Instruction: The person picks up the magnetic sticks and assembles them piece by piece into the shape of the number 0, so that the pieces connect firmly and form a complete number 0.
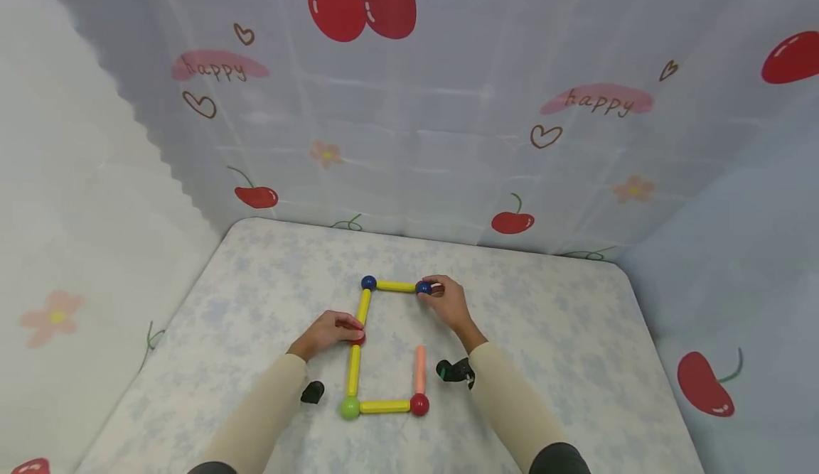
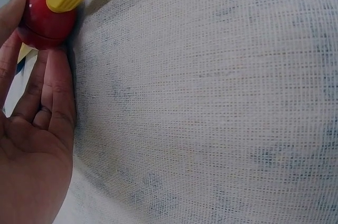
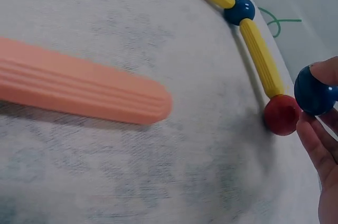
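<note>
My left hand [image 1: 329, 332] holds a red ball [image 2: 50, 18] on the left side of a figure of magnetic sticks and balls. A yellow stick [image 1: 354, 371] runs from it to a green ball [image 1: 350, 408]; another yellow stick [image 1: 363, 308] leads to a corner blue ball [image 1: 368, 283]. At the top right, my right hand [image 1: 450, 302] pinches a blue ball [image 3: 314, 92]. Beside that, in the right wrist view, a red ball [image 3: 281, 114] sits at the end of the top yellow stick [image 3: 262, 57]; in the head view it is hidden.
Along the bottom a yellow stick [image 1: 384, 406] joins the green ball to a red ball [image 1: 419, 404]. From there a pink stick [image 1: 420, 369] points away, its far end free. All lie on a pale patterned tabletop [image 1: 544, 332], with a cherry-print curtain [image 1: 441, 140] behind.
</note>
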A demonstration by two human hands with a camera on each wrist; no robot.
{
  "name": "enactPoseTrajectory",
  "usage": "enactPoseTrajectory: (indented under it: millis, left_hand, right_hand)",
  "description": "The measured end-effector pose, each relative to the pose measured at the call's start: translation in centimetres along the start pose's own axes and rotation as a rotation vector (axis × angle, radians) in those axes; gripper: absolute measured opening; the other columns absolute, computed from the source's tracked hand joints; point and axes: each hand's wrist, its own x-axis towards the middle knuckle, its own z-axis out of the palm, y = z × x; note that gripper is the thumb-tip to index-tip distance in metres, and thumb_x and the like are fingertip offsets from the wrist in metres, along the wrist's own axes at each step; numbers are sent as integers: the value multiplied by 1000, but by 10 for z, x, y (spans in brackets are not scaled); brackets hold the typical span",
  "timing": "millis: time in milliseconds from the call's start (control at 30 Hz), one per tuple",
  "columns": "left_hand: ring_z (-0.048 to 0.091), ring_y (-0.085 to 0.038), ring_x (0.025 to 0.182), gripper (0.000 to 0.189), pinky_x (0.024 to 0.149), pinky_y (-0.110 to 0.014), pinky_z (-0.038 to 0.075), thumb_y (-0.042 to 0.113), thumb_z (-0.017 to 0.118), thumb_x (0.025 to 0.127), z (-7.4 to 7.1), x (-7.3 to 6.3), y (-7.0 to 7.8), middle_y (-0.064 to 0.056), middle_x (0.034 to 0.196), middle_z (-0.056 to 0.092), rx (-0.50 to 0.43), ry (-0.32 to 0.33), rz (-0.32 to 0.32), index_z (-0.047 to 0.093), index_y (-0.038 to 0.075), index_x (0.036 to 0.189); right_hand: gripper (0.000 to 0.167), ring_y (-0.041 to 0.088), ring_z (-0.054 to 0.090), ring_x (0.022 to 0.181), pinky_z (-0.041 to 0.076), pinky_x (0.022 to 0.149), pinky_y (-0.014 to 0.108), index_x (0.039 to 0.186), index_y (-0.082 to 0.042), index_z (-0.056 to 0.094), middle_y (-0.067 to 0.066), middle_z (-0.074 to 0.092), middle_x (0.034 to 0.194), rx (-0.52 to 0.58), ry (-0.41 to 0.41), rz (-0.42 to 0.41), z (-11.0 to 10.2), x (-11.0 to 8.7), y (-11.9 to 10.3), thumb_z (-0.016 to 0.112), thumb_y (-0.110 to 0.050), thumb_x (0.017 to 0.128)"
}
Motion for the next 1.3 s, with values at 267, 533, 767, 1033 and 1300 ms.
enactPoseTrajectory:
  millis: [267, 533, 767, 1033, 1300]
  left_hand:
    - [67, -15, 83, 24, 82, -31, 53, 18, 72, 88, 1, -1, 3, -4, 90, 72, 4, -1, -19, 70, 2, 105]
    - [66, -15, 82, 21, 83, -31, 53, 18, 73, 87, 2, -1, 3, -4, 88, 72, 20, 29, -30, 71, 4, 102]
    - [66, -15, 82, 23, 82, -31, 53, 20, 74, 86, 2, 2, 0, -4, 88, 72, 15, 16, -22, 71, 4, 102]
    - [66, -15, 82, 23, 83, -31, 52, 20, 74, 86, 1, 2, 4, -4, 89, 72, 20, 12, -34, 70, 4, 103]
    - [65, -14, 80, 20, 81, -31, 52, 18, 74, 85, 2, 5, 2, -2, 87, 72, 26, 31, -52, 71, 6, 100]
  right_hand:
    - [33, 26, 65, 96, 54, 81, 38, 115, -4, 66, 13, 65, 113, -29, -83, 2, -1, -31, 12, 75, -11, 84]
    - [30, 16, 61, 83, 52, 70, 31, 113, -9, 67, 8, 66, 108, -59, -129, 86, 5, -46, 20, 74, -15, 85]
    - [27, 15, 60, 78, 51, 67, 31, 110, -7, 68, 8, 67, 102, -52, -135, 45, 5, -53, 23, 75, -13, 84]
    - [28, 15, 58, 79, 50, 69, 32, 111, -6, 67, 8, 66, 100, -58, -143, 20, 1, -56, 22, 74, -13, 85]
    - [28, 14, 55, 77, 48, 68, 30, 110, -6, 69, 5, 66, 94, -45, -175, 15, 2, -56, 26, 74, -18, 85]
